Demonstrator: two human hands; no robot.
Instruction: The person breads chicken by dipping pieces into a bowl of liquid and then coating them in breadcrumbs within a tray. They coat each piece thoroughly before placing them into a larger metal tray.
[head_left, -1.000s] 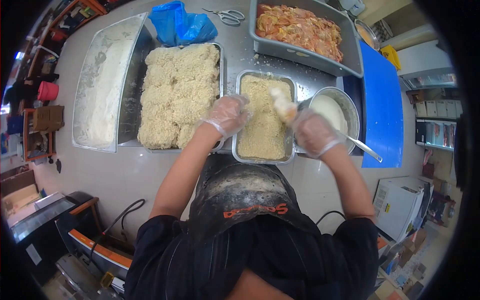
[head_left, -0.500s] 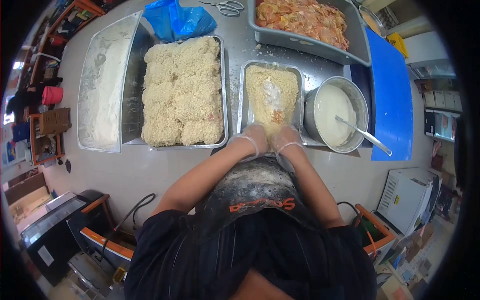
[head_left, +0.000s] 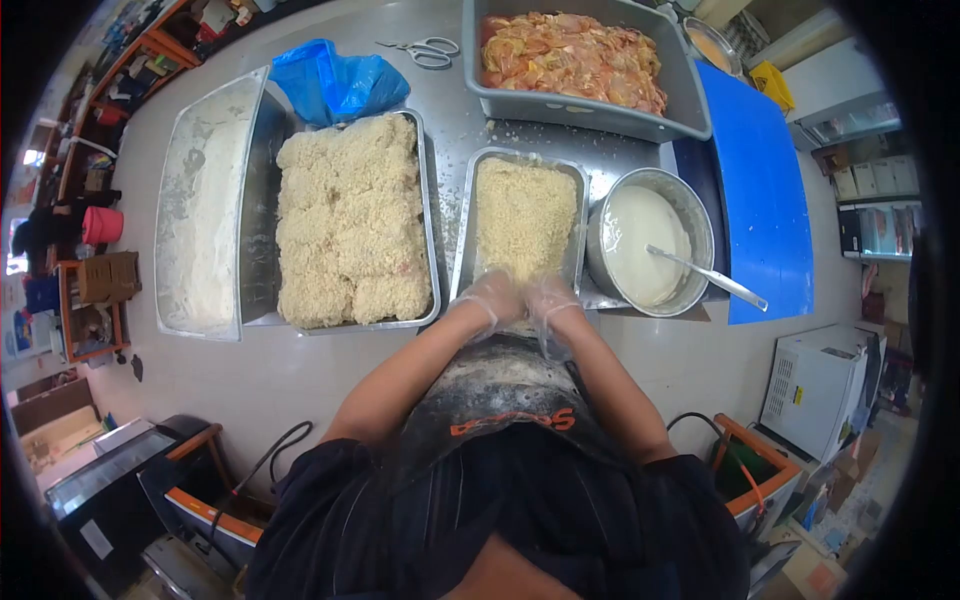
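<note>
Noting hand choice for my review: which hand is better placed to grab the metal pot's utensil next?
Likely the right hand: it is nearer the metal pot, and the utensil leans out over its right rim. The left hand is farther off.

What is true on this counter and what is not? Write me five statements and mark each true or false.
1. Both the left hand and the right hand are at the near end of the small tray of crumbs. True.
2. The spoon stands in the blue bag. False: it rests in the pot, its handle over the rim.
3. The raw meat is in the grey tub. True.
4. The scissors lie between the small tray and the pot. False: they lie near the blue bag.
5. The hands are bare. False: both wear clear gloves.
</note>
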